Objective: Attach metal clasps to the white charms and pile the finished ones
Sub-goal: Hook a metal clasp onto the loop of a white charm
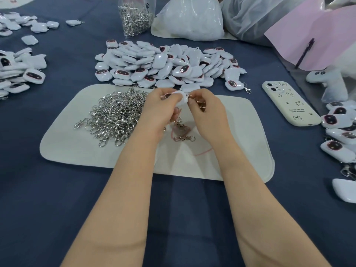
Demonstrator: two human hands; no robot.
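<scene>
Over a pale mat [77, 151], my left hand [159, 110] pinches a white charm [182, 97] between fingers and thumb. My right hand [206, 110] meets it at the charm's right edge, pinching a metal clasp [201, 106] that is mostly hidden in the fingers. A heap of loose silver clasps [113, 114] lies on the mat left of my hands. Two single clasps [184, 138] lie on the mat just below them. A big pile of white charms [165, 66] sits behind the mat.
More charms lie at the left [17, 74] and right edge [339, 132], some with clasps. A bag of clasps [134, 18] and white plastic bags [190, 18] stand at the back. A cream phone [289, 103] lies right of the mat, near a pink sheet [312, 35].
</scene>
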